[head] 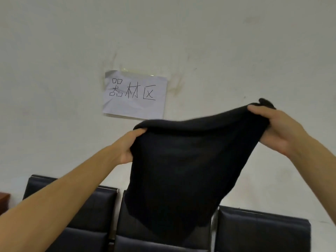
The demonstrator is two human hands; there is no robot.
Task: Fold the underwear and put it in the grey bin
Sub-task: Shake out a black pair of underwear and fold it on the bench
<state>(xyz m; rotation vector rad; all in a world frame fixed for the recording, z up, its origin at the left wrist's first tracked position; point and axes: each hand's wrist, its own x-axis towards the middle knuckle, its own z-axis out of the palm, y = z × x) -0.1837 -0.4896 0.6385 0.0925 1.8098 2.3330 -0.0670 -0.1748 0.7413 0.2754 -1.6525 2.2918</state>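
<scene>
The black underwear (183, 171) hangs in the air in front of a white wall, stretched between both hands. My left hand (128, 146) grips its upper left edge, fingers curled into the cloth. My right hand (274, 128) grips the upper right edge, held a little higher, with a bunch of fabric sticking out past the fingers. The lower part of the garment droops freely over the chair backs. The grey bin is not in view.
A row of black padded chairs (261, 231) runs along the wall below the hands. A paper sign (135, 95) with handwritten characters is taped to the wall. A reddish-brown piece of furniture (3, 201) shows at the left edge.
</scene>
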